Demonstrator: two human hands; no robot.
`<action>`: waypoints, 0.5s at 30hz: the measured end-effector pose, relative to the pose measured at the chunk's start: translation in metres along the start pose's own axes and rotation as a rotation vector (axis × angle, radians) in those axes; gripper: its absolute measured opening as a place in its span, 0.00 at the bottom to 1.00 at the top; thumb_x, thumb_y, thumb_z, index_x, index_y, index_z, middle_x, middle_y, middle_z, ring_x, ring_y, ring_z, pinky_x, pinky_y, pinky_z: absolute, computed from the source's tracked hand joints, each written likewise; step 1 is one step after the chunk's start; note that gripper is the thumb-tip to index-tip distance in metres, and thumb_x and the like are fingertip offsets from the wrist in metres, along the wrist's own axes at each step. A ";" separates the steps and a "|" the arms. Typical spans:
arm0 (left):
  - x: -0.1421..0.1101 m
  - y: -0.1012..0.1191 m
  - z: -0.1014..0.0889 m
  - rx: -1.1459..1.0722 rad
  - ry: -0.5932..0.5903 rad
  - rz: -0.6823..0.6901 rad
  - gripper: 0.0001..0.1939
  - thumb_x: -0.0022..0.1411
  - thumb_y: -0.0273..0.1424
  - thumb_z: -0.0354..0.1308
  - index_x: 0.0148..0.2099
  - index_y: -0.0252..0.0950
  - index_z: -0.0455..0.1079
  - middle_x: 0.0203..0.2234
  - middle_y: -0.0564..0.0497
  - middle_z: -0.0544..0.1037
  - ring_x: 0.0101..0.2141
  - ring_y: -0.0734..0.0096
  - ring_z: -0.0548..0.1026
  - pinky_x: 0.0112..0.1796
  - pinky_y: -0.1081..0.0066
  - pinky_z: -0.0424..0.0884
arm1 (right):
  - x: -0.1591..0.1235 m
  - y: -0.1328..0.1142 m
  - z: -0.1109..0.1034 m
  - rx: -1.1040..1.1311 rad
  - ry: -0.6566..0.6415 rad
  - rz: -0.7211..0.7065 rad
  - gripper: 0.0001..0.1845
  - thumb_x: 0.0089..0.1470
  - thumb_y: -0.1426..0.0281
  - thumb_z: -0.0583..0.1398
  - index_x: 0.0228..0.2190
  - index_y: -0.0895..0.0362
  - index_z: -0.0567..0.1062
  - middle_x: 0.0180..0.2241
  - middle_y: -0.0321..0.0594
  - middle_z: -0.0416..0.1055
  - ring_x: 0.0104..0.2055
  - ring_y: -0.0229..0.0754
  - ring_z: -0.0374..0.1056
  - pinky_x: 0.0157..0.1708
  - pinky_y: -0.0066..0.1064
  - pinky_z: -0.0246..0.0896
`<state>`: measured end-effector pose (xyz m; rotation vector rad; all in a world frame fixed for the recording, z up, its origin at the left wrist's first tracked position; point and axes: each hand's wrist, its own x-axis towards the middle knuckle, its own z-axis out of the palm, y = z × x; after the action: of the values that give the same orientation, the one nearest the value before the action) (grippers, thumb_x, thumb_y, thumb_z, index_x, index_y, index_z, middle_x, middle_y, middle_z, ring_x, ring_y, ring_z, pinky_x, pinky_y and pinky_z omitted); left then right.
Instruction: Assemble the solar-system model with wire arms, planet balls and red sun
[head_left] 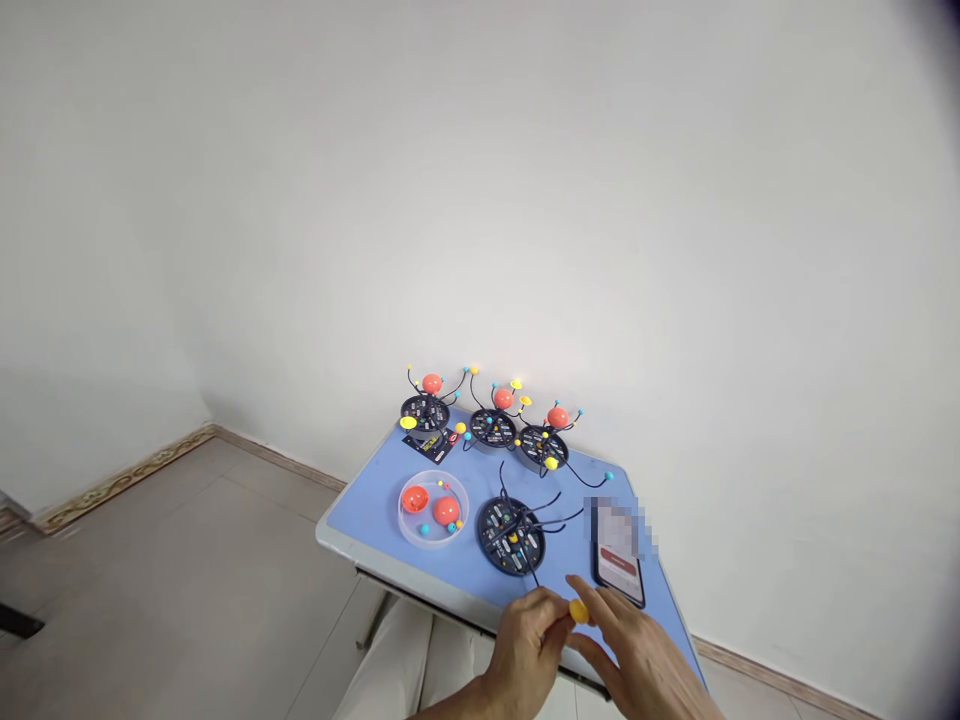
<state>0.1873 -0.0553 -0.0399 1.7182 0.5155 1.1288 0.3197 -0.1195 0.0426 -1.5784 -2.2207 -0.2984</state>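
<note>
My left hand (525, 650) and my right hand (630, 650) meet at the front edge of the blue tabletop (457, 590). A small yellow plastic piece (578, 611) is pinched between the fingertips of both hands. Just beyond them lies a round black base (511, 536) with thin black wires and no orange ball on it. Its wires reach toward my fingers. Three similar black bases with orange balls (493, 428) stand along the far edge, their wires tipped with small coloured beads.
A clear round dish (433, 508) holds orange balls and small blue beads. A smartphone (619, 552) with a blurred screen lies to the right, and a black card (430, 447) lies at the back. White trousers (390, 660) show below the table, with a tiled floor and white wall beyond.
</note>
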 end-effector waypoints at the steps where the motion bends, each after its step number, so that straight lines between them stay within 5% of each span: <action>1: 0.000 0.000 0.000 0.004 -0.001 0.002 0.18 0.71 0.38 0.49 0.38 0.37 0.77 0.28 0.49 0.78 0.27 0.71 0.72 0.32 0.72 0.72 | -0.001 0.001 -0.001 0.005 0.006 0.007 0.21 0.67 0.60 0.49 0.57 0.55 0.64 0.31 0.42 0.77 0.26 0.43 0.75 0.22 0.30 0.71; 8: -0.001 -0.005 -0.001 0.036 -0.014 -0.045 0.09 0.66 0.30 0.56 0.43 0.39 0.78 0.35 0.47 0.80 0.32 0.68 0.76 0.34 0.70 0.75 | -0.010 0.007 -0.009 0.018 0.055 0.070 0.23 0.65 0.59 0.53 0.58 0.51 0.65 0.30 0.40 0.78 0.26 0.42 0.76 0.22 0.28 0.72; 15: -0.011 -0.007 -0.015 0.058 0.023 0.002 0.14 0.63 0.25 0.54 0.50 0.40 0.75 0.45 0.44 0.79 0.30 0.69 0.77 0.31 0.72 0.76 | -0.025 0.011 -0.019 -0.037 0.145 0.113 0.26 0.63 0.59 0.55 0.60 0.50 0.62 0.32 0.41 0.78 0.24 0.41 0.75 0.20 0.26 0.70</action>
<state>0.1702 -0.0527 -0.0497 1.7577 0.5659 1.1459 0.3411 -0.1443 0.0478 -1.6395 -2.0195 -0.4096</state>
